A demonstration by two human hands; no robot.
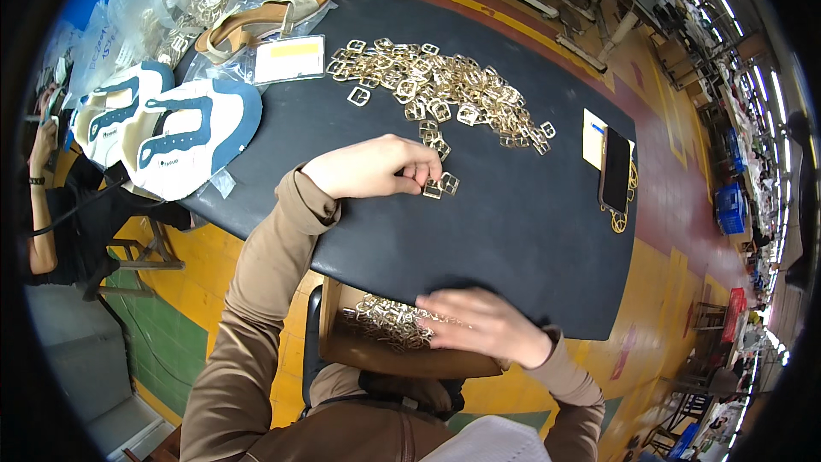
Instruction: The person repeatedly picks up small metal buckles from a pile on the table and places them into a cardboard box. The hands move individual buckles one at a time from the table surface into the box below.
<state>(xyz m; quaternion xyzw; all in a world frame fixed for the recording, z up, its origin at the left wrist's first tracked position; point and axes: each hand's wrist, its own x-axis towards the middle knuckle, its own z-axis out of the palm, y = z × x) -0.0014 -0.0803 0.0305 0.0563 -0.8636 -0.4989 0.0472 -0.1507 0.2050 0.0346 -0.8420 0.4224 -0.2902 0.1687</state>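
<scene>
The left hand lies on the dark rounded table top, fingers curled down, their tips touching two small gold-coloured metal buckles that sit together on the bare surface. These two lie just below the tail end of a large loose heap of gold-coloured metal buckles, which spreads across the far middle of the table. Nothing stands between the hand and that heap.

The right hand is flat and open, palm down, over the near table edge. Its fingers rest on a pile of the same buckles in a brown cardboard box, which sits below the table edge on the person's lap.

At the far left, clear plastic bags of buckles lie beside a tan open sandal and a white card with a yellow band. Nearer, two white-and-blue shoe-shaped card cut-outs overhang the left table edge. On the right edge a black phone lies over a yellow-and-white card, well apart from both hands. Another person in black sits beyond the left edge.
</scene>
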